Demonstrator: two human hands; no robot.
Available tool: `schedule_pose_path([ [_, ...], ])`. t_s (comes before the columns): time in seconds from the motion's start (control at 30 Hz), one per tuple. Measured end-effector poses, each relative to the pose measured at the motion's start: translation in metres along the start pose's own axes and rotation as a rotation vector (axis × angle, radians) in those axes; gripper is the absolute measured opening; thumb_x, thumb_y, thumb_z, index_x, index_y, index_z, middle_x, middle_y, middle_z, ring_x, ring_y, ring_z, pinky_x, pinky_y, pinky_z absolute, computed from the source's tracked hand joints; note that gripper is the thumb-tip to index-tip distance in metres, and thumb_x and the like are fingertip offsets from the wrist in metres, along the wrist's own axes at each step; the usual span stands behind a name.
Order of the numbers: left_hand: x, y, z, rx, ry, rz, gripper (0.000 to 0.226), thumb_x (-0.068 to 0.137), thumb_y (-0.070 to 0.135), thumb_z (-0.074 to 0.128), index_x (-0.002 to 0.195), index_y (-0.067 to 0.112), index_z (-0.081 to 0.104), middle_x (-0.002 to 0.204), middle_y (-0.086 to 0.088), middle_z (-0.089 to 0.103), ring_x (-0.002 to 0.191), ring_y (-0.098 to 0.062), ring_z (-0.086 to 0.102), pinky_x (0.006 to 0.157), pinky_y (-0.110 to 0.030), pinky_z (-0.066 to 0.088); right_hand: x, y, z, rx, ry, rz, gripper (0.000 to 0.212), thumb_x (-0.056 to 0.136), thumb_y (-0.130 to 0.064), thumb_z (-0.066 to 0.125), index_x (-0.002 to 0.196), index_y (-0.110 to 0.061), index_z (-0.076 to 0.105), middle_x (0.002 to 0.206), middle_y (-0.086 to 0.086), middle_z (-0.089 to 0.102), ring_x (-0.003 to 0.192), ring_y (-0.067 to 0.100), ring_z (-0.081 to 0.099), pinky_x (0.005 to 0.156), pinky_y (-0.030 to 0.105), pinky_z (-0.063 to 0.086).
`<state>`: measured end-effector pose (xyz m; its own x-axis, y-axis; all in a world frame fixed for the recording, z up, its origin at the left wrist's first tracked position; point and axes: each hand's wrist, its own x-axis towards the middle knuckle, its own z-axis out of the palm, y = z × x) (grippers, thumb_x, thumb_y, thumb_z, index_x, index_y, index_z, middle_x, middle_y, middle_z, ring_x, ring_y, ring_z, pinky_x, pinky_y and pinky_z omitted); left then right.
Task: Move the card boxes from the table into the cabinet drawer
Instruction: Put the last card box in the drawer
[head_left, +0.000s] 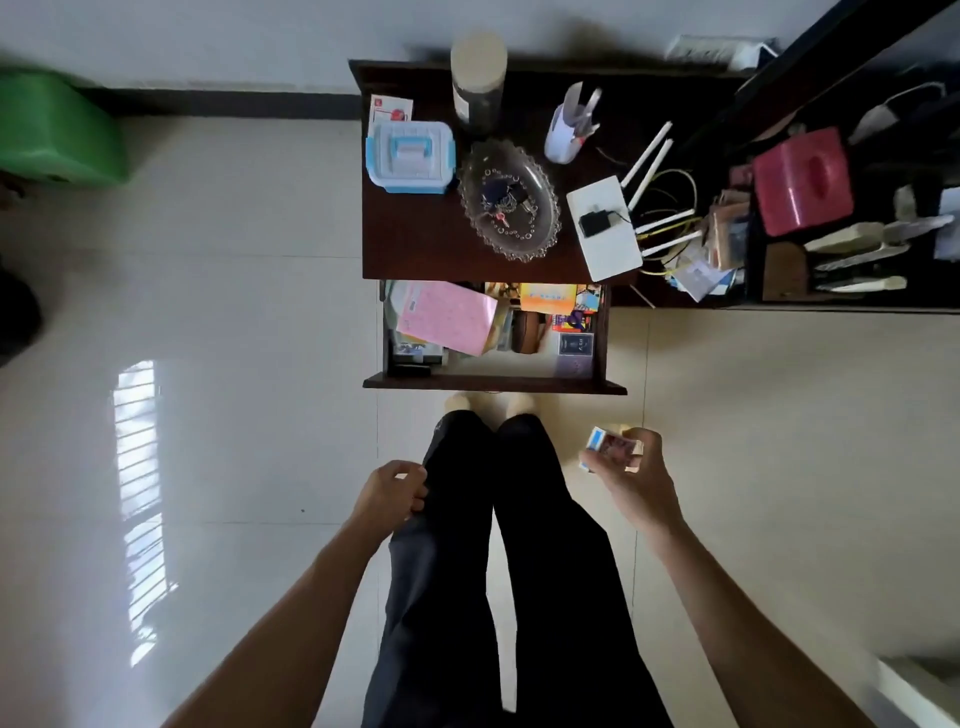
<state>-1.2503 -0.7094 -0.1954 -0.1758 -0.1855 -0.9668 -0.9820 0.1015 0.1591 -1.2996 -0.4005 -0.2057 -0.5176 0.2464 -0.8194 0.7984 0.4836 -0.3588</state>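
**What the view is hiding**

The fingers of the right hand are covering much of the card box, leaving its print too blurred to read. The cabinet top is overhanging the back of the open drawer. The pink sheet is burying the items beneath. The frame's left edge is cutting off the green stool.

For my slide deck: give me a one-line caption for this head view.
Right hand holds a card box before the open cabinet drawer; left hand rests at the leg.
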Motion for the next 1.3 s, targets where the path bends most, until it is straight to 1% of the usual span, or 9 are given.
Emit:
schedule_pose_path([
  [0.17,0.13,0.006,0.039,-0.164,0.0,-0.135,0.022,0.098,0.017,0.051,0.11,0.001,0.061,0.09,-0.017,0.063,0.071,-0.024,0.057,0.059,-0.026,0.043,0.131,0.027,0.045,-0.076,0.026,-0.015,0.058,0.065,-0.067,0.078,0.105,-0.047,0.042,0.103,-0.016,0.069,0.085,-0.011,0.062,0.057,0.014,0.044],
  [0.33,0.277,0.018,0.077,-0.406,0.033,-0.192,0.021,0.097,0.026,0.055,0.105,0.007,0.058,0.082,-0.013,0.065,0.064,-0.019,0.06,0.055,-0.023,0.045,0.248,0.048,0.089,-0.186,0.031,-0.174,0.07,0.076,-0.06,0.077,0.133,-0.031,0.05,0.093,-0.026,0.065,0.075,-0.023,0.063,0.05,0.005,0.044],
  [0.43,0.348,0.01,0.092,-0.544,0.131,-0.221,0.04,0.089,0.039,0.066,0.109,0.004,0.062,0.094,-0.018,0.072,0.074,-0.026,0.069,0.06,-0.027,0.052,0.307,0.056,0.11,-0.308,0.048,-0.258,0.075,0.079,-0.058,0.078,0.138,-0.02,0.052,0.104,-0.009,0.074,0.086,0.003,0.071,0.065,0.019,0.05],
  [0.5,0.371,0.004,0.098,-0.615,0.227,-0.23,0.042,0.088,0.034,0.067,0.112,0.0,0.061,0.091,-0.017,0.072,0.069,-0.028,0.071,0.053,-0.026,0.054,0.333,0.059,0.12,-0.377,0.074,-0.273,0.076,0.081,-0.056,0.079,0.141,-0.019,0.05,0.117,0.004,0.074,0.097,0.018,0.07,0.069,0.024,0.052],
  [0.63,0.384,-0.005,0.103,-0.643,0.276,-0.196,0.025,0.089,0.029,0.067,0.091,0.005,0.059,0.064,-0.008,0.073,0.05,-0.019,0.072,0.039,-0.018,0.048,0.357,0.065,0.132,-0.516,0.096,-0.177,0.076,0.078,-0.062,0.076,0.138,-0.026,0.047,0.124,0.011,0.066,0.108,0.029,0.065,0.083,0.041,0.059],
  [0.77,0.385,-0.003,0.099,-0.648,0.23,-0.191,0.022,0.091,0.025,0.066,0.08,0.008,0.059,0.049,-0.003,0.07,0.044,-0.014,0.069,0.041,-0.017,0.047,0.364,0.071,0.138,-0.606,0.132,-0.106,0.074,0.077,-0.062,0.077,0.136,-0.028,0.048,0.121,0.014,0.062,0.105,0.033,0.065,0.085,0.043,0.059],
  [0.97,0.383,0.001,0.097,-0.679,0.226,-0.202,0.02,0.091,0.023,0.067,0.083,0.007,0.058,0.052,-0.006,0.072,0.047,-0.015,0.07,0.039,-0.018,0.048,0.369,0.073,0.148,-0.694,0.188,-0.11,0.072,0.077,-0.058,0.08,0.133,-0.024,0.049,0.126,0.014,0.053,0.106,0.034,0.064,0.083,0.044,0.06],
  [1.13,0.384,0.002,0.098,-0.682,0.242,-0.208,0.019,0.089,0.022,0.069,0.086,0.006,0.059,0.075,-0.013,0.072,0.049,-0.016,0.072,0.037,-0.018,0.048,0.378,0.069,0.154,-0.808,0.223,-0.114,0.073,0.077,-0.055,0.082,0.133,-0.018,0.052,0.141,0.018,0.043,0.126,0.036,0.052,0.094,0.051,0.057],
  [1.3,0.387,0.0,0.098,-0.647,0.245,-0.22,0.024,0.088,0.025,0.07,0.099,0.006,0.061,0.083,-0.013,0.074,0.056,-0.017,0.073,0.04,-0.017,0.049,0.398,0.063,0.153,-0.944,0.184,-0.104,0.063,0.083,-0.041,0.082,0.13,-0.01,0.055,0.137,0.015,0.045,0.124,0.034,0.054,0.097,0.05,0.056],
])
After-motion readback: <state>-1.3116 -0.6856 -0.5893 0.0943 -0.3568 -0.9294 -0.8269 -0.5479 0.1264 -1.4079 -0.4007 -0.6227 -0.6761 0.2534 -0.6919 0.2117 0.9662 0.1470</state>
